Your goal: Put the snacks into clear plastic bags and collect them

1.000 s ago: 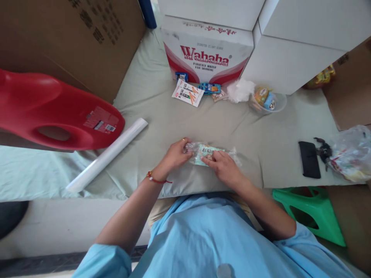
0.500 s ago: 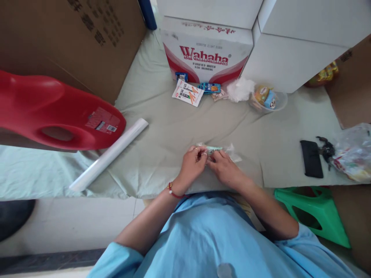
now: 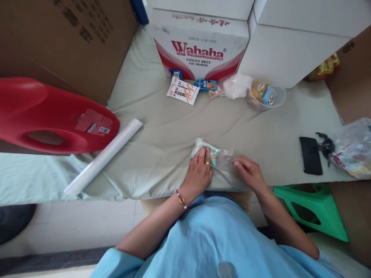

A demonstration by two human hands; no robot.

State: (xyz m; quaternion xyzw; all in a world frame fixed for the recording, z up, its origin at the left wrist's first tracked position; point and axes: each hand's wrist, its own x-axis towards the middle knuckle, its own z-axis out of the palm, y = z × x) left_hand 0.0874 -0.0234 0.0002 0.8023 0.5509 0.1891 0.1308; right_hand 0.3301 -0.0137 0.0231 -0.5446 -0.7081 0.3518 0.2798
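Observation:
A small pale green snack packet (image 3: 215,150) lies on the cloth near the table's front edge. My left hand (image 3: 199,168) rests palm down on it, fingers stretched out over its lower part. To the packet's right, a crinkled piece of clear plastic film (image 3: 224,159) reaches to the fingertips of my right hand (image 3: 247,170). That hand is closed in a pinch on the film's right end. Whether the film lies under the packet or joins it, I cannot tell.
A clear plastic roll (image 3: 104,156) and a red jug (image 3: 69,127) are at left. Behind stand a Wahaba-type white carton (image 3: 199,46), snack packets (image 3: 183,90), white tissue (image 3: 237,85) and a plastic bowl (image 3: 281,101). A black phone (image 3: 310,155) and plastic bag (image 3: 353,150) are right.
My hands were together over the packet. The right hand has moved right, drawing the film out, while the left hand has flattened onto the packet, which shows more fully.

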